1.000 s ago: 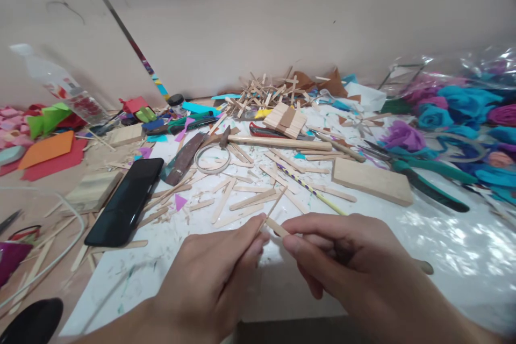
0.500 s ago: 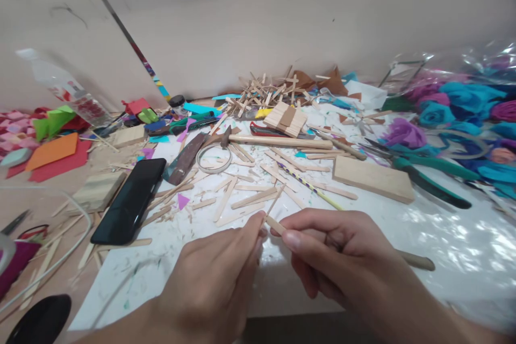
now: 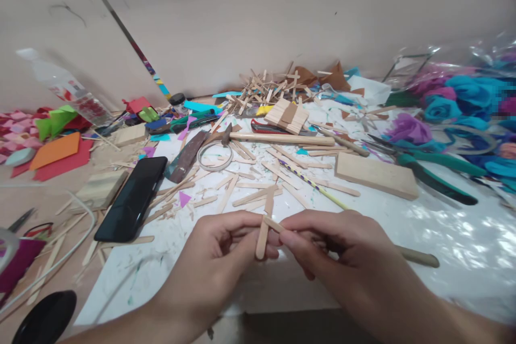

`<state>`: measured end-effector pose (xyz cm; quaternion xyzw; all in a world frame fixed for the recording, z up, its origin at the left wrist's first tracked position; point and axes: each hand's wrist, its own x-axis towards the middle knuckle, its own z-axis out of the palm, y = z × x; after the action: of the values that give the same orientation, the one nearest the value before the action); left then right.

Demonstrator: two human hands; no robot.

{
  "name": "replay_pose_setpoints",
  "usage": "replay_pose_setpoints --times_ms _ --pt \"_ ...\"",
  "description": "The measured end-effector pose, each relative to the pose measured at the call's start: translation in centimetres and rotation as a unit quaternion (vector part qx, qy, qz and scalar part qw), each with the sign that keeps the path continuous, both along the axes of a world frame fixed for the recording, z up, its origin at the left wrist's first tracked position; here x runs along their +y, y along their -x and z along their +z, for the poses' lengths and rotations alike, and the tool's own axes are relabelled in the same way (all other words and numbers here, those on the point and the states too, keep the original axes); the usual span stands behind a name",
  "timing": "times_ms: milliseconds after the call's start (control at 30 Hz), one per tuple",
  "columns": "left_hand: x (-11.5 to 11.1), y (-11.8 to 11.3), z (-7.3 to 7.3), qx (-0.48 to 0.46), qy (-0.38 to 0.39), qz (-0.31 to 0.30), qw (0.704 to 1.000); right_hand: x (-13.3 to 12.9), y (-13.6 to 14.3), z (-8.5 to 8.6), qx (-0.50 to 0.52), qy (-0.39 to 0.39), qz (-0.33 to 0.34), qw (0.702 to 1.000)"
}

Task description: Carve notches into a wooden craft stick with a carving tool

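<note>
Low over the front of the white sheet, my left hand [image 3: 213,263] pinches a wooden craft stick [image 3: 262,241], which points away from me with its rounded end toward me. My right hand [image 3: 350,258] is closed on a short piece of craft stick [image 3: 274,224]. The short piece meets the longer stick at an angle, near its middle; whether the two are joined I cannot tell. Loose craft sticks [image 3: 252,197] lie scattered just beyond my hands.
A phone [image 3: 133,199] lies left of my hands. Behind are a hammer [image 3: 282,140], a tape ring [image 3: 215,157] and a stick pile [image 3: 266,88]. A wood block [image 3: 377,176] and green-handled pliers [image 3: 439,177] lie right. A bottle [image 3: 68,86] stands back left.
My left hand has turned, so the longer stick now shows its flat face and rounded near end. My right hand keeps the short piece against it. The view has shifted slightly.
</note>
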<state>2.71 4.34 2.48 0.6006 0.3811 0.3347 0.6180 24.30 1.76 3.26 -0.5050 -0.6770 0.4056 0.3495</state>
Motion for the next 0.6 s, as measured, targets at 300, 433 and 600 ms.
replay_pose_setpoints --times_ms 300,433,600 --pt "-0.07 0.34 0.04 -0.021 0.048 -0.011 0.999 -0.54 -0.39 -0.31 -0.038 -0.010 0.030 0.999" --pt "-0.04 0.35 0.05 -0.004 0.038 0.009 0.999 -0.89 -0.46 -0.36 -0.041 -0.002 0.013 0.999" --pt "-0.35 0.12 -0.42 0.009 0.006 0.037 0.999 -0.41 -0.27 -0.04 -0.028 -0.029 -0.004 0.999"
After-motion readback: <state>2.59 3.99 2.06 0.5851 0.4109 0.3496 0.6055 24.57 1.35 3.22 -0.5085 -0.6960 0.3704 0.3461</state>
